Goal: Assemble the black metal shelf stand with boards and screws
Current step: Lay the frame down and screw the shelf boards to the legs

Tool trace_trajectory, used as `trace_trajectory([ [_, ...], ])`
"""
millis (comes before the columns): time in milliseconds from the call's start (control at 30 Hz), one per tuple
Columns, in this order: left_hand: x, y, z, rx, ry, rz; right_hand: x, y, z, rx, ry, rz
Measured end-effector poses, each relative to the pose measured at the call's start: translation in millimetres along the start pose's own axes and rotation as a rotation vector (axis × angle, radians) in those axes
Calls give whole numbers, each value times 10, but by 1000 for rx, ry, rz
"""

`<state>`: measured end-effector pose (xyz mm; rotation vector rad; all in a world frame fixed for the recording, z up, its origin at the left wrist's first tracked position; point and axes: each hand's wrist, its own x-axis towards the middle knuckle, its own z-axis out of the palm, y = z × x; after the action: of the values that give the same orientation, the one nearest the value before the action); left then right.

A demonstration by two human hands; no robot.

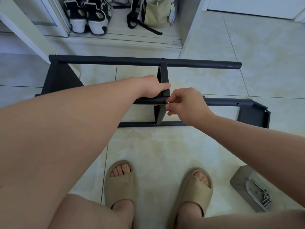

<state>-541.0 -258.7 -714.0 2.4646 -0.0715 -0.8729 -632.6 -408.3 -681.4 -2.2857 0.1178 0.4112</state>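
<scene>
Ahead of my slippers [120, 182], on floor tiles [165, 146], lies the black frame [148, 62], tubes running left to right. Left forearm hides the left part of the near tube [227, 101] and much of the left board [61, 78]. Left hand [152, 87] grips the middle board [163, 75]: thumb across its front, fingers curled behind, out of sight. Right hand [186, 103] sits at the near tube, just beside that board. Thumb and forefinger pinch a pale bit [167, 103], too small to name; other fingers curled. End board [254, 118] lies past the tube's right end. Lower right: screws [264, 198] on a grey tray [242, 182], near edge cut off by my right arm. Far side: shoes [85, 15] and a bag [155, 15], tops out of frame.
</scene>
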Motion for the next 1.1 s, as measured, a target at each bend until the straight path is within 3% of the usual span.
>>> trace_trajectory([
  [133, -6, 9, 3, 29, 7, 16, 14, -33, -2, 25, 9, 29],
  [367, 14, 17, 18, 11, 36, 3, 48, -73, 59, -270, 14, -138],
  [800, -25, 18, 4, -37, 25, -11, 81, -31, 61, -42, 32, -3],
  [1100, -242, 99, -43, -63, 15, 45, 77, -75, 25, -102, 65, 103],
])
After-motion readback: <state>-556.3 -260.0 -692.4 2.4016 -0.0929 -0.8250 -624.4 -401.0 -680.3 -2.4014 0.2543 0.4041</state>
